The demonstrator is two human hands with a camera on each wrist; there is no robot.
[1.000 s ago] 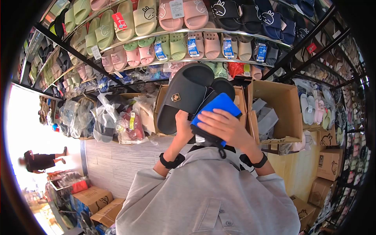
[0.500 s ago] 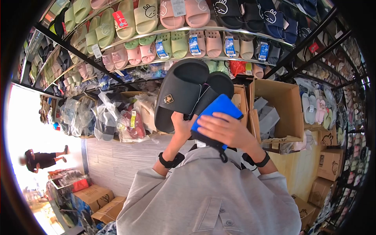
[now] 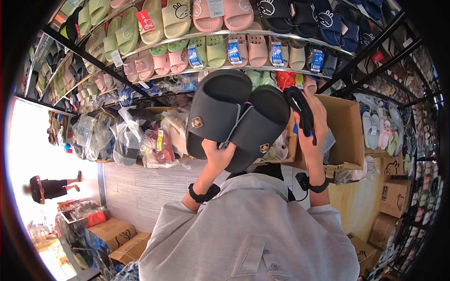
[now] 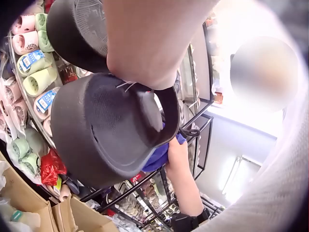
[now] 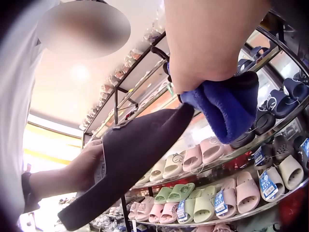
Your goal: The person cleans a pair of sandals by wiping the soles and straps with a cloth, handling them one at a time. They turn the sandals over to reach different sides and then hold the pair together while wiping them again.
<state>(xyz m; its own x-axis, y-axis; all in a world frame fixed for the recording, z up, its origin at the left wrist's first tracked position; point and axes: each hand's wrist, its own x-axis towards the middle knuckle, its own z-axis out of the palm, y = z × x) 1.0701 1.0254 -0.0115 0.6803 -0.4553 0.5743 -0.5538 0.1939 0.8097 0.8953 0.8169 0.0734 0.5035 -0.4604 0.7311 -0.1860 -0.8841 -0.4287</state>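
My left hand [image 3: 219, 155] grips a pair of black slide slippers [image 3: 218, 114] near their open toes, holding them up in front of my chest. A thin tie joins the two slippers across their straps, and each strap carries a small gold-coloured badge. To the right of the pair, my right hand [image 3: 317, 122] holds a blue plush pad [image 5: 229, 108] with black edging and a black loop. In the head view the pad is turned nearly edge-on, its blue mostly hidden by the hand. The right wrist view shows the pad close beside one slipper's end.
Shelves of slippers [image 3: 255, 51] curve across the back. Below them stand an open cardboard box [image 3: 344, 131] at right and plastic-wrapped footwear [image 3: 126, 145] at left. More cartons [image 3: 112, 236] lie at lower left. A person [image 3: 49, 188] is at far left.
My right hand has lifted the blue pad off the right slipper and moved it rightward and up, turning it edge-on. Both slippers now show fully, spread slightly apart in my left hand.
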